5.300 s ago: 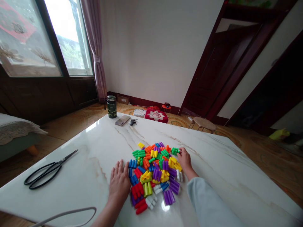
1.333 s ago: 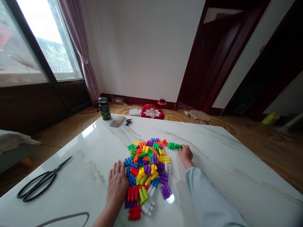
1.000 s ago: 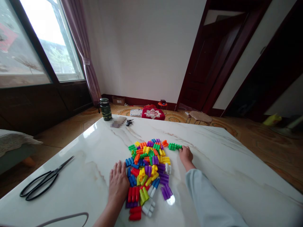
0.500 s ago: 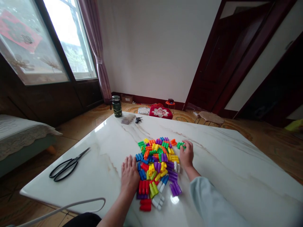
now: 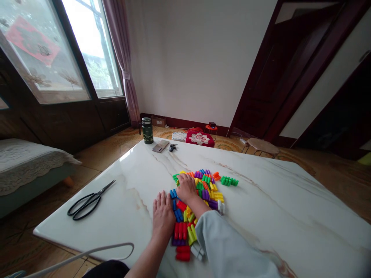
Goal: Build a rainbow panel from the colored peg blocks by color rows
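A pile of colourful plastic bullet-shaped blocks point(image 5: 181, 231), joined in small groups, lies on the marble-patterned table point(image 5: 130, 216). My left hand point(image 5: 164, 216) rests flat along the pile's left side, fingers stretched out, touching or very close to the blue blocks. Over the far left part of the pile is my right hand point(image 5: 187, 188), its fingers bent down beside green blocks point(image 5: 175, 177). Its fingertips are hidden, so what they pinch cannot be made out. A row of green blocks point(image 5: 229, 181) lies apart at the right, near an orange block point(image 5: 216, 176).
Black-handled scissors point(image 5: 89, 202) lie at the left. Toward the far corner are a camouflage flask point(image 5: 147, 131), a phone point(image 5: 160, 146) and keys point(image 5: 173, 147). A pale cable point(image 5: 87, 251) loops over the near left edge. A round stool point(image 5: 261, 146) stands beyond the table.
My right hand has moved left from the green blocks at the right to the pile's far left part. The green row is now uncovered. My left hand stays beside the pile.
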A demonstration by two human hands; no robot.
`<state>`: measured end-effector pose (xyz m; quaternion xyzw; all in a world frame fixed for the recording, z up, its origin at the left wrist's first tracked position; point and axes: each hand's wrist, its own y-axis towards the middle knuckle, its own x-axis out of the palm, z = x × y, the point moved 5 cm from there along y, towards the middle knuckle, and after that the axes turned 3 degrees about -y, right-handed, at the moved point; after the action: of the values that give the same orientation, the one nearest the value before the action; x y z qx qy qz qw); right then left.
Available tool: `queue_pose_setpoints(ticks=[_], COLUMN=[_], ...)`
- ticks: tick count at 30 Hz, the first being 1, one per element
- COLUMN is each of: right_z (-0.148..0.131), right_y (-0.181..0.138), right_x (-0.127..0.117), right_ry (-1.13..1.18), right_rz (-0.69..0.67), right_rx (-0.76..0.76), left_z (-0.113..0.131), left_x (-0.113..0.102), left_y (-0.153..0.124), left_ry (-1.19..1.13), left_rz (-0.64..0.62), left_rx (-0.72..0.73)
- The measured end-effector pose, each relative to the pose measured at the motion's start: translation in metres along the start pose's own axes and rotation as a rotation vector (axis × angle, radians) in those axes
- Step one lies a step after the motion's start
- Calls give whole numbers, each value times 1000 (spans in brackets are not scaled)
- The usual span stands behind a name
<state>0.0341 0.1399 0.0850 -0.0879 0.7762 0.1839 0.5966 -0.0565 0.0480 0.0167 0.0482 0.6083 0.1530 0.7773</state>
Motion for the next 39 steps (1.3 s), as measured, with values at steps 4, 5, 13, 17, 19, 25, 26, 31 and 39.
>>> queue_pose_setpoints(ticks=[4, 5, 13, 17, 19, 25, 26, 31, 39], right_z=[0, 0, -14, -21, -21, -7, -4, 9, -4], right_y=[26, 31, 48, 55, 59, 64, 64, 58, 47], right_x=[5, 6, 16, 19, 20, 18, 17, 13, 23], right_ry=[-21, -36, -177, -209, -214, -198, -189, -134, -21], right_rz=[-131, -149, -310, -394, -427, -450, -446, -394, -281], right_rx=[49, 62, 77, 80, 68, 46, 48, 74, 56], left_z=[-1, -1, -2, -3, -3, -1, -1, -3, -1], left_x=[3, 3, 6, 8, 8, 2, 1, 2, 1], left_y=[1, 1, -1, 0, 0, 0, 0, 0, 1], left_ry=[7, 10, 29, 3, -8, 7, 10, 7, 28], left_rz=[15, 18, 29, 33, 35, 5, 3, 6, -15], left_rx=[-3, -1, 17, 7, 0, 9, 10, -3, -4])
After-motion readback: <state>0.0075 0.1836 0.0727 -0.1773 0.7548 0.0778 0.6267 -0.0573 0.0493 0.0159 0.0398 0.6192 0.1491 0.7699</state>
